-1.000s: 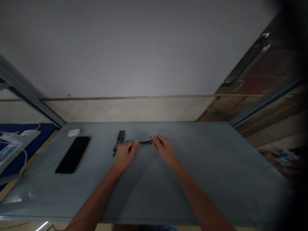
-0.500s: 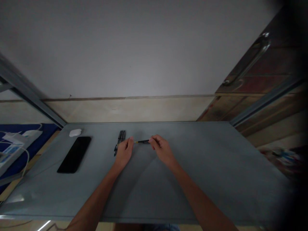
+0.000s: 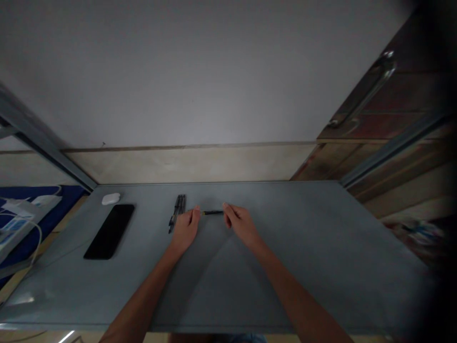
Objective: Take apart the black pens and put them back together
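Note:
Between my two hands a slim black pen (image 3: 213, 212) lies level, with a small yellowish part near its left end. The fingers of my left hand (image 3: 187, 226) are pinched at that left end. My right hand (image 3: 240, 221) pinches the dark right end between thumb and fingers. Just behind and left of my left hand, several black pens (image 3: 177, 209) lie side by side on the grey table (image 3: 285, 257), their lower ends close to my knuckles.
A black phone (image 3: 110, 232) lies on the table's left part, with a white rounded case (image 3: 111, 198) behind it. Beyond the left edge are a power strip (image 3: 21, 224) and white cables. A wall stands behind; metal posts rise at both back corners.
Both hands still hold the pen at its ends. The hands and pen have shifted very slightly to the right, and the view has moved a little.

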`<state>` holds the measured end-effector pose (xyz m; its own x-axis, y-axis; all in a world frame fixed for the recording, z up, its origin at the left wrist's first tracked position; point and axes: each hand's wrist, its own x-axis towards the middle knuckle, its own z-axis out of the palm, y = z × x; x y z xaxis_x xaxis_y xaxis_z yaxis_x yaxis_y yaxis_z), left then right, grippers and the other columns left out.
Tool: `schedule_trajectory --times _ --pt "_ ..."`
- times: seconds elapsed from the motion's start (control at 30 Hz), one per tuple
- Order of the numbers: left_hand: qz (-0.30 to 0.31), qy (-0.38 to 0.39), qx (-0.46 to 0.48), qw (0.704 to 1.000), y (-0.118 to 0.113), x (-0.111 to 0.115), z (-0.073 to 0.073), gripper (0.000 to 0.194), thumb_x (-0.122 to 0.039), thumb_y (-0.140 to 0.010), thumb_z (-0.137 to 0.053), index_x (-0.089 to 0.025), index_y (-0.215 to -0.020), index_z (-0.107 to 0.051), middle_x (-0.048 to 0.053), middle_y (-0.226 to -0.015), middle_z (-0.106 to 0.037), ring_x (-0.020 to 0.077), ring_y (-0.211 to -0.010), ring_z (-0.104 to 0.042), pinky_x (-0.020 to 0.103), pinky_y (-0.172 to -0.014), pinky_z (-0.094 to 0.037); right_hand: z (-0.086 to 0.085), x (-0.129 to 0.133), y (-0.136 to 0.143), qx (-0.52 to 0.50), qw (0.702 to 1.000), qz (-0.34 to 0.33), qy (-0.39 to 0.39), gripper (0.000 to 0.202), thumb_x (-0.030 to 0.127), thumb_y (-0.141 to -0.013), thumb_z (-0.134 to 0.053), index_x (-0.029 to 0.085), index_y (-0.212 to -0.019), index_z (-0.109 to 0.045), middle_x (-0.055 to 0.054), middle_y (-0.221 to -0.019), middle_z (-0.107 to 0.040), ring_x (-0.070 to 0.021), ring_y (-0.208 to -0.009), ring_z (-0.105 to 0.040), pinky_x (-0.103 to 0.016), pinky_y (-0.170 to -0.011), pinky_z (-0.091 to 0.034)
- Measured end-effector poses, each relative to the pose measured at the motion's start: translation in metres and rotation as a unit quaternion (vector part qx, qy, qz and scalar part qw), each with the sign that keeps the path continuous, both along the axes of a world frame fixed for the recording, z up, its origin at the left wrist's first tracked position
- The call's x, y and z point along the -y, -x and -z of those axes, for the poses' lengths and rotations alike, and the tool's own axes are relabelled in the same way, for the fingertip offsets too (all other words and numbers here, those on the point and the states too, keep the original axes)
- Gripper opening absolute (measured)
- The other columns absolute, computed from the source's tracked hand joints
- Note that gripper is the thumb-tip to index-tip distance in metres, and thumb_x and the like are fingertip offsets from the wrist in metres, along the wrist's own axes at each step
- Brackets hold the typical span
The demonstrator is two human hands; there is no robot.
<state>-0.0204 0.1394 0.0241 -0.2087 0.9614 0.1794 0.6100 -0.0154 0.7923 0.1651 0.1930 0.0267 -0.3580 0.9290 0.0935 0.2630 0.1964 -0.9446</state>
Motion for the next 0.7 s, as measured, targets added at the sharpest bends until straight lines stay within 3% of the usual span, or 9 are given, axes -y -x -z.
schedule_trajectory --times 0.1,0.23,0.5,0.6,0.7 --pt "0.000 -0.007 -0.003 1.000 0.001 0.000 -0.001 0.048 -0.048 -0.095 -0.032 -0.020 -0.057 -0.041 -0.003 -0.053 -0.041 0.0119 -0.050 -0.038 0.027 -0.053 -0.024 -0.002 0.001 0.000 0.004 1.000 -0.004 0.007 0.059 0.054 -0.096 -0.037 0.021 -0.049 -0.048 0.001 -0.045 -0.045 -0.0126 -0.046 -0.045 -0.027 -0.054 -0.036" --pt "-0.007 -0.008 0.014 1.000 0.003 0.000 0.001 0.047 -0.050 -0.095 -0.034 -0.020 -0.058 -0.037 -0.004 -0.053 -0.034 0.0111 -0.052 -0.035 0.026 -0.052 -0.023 -0.005 0.001 0.001 -0.029 0.999 -0.013 -0.007 0.043 0.047 -0.093 -0.048 0.021 -0.060 -0.052 0.003 -0.053 -0.047 -0.0121 -0.051 -0.043 -0.026 -0.054 -0.034" --pt "-0.017 0.046 0.170 0.984 0.007 -0.008 0.014 0.051 -0.059 -0.091 -0.036 -0.022 -0.057 -0.033 -0.005 -0.051 -0.029 0.0096 -0.046 -0.027 0.026 -0.046 -0.020 -0.004 -0.001 0.002 -0.091 0.994 -0.043 0.030 0.020 0.039 -0.086 -0.059 0.020 -0.079 -0.059 0.004 -0.061 -0.050 -0.0124 -0.055 -0.046 -0.025 -0.054 -0.036" --pt "-0.019 0.049 0.174 0.983 0.007 -0.007 0.013 0.051 -0.060 -0.090 -0.037 -0.022 -0.057 -0.033 -0.005 -0.051 -0.029 0.0094 -0.046 -0.026 0.026 -0.045 -0.020 -0.003 -0.001 0.002 -0.091 0.994 -0.044 0.033 0.022 0.042 -0.085 -0.060 0.020 -0.081 -0.060 0.003 -0.063 -0.053 -0.0128 -0.057 -0.049 -0.025 -0.055 -0.037" --pt "-0.014 0.043 0.149 0.988 0.006 -0.005 0.010 0.051 -0.059 -0.091 -0.036 -0.021 -0.056 -0.035 -0.005 -0.051 -0.032 0.0100 -0.047 -0.029 0.026 -0.047 -0.021 -0.003 -0.001 0.000 -0.062 0.997 -0.038 0.019 0.037 0.048 -0.090 -0.051 0.020 -0.068 -0.059 0.002 -0.059 -0.053 -0.0128 -0.055 -0.049 -0.026 -0.055 -0.037"
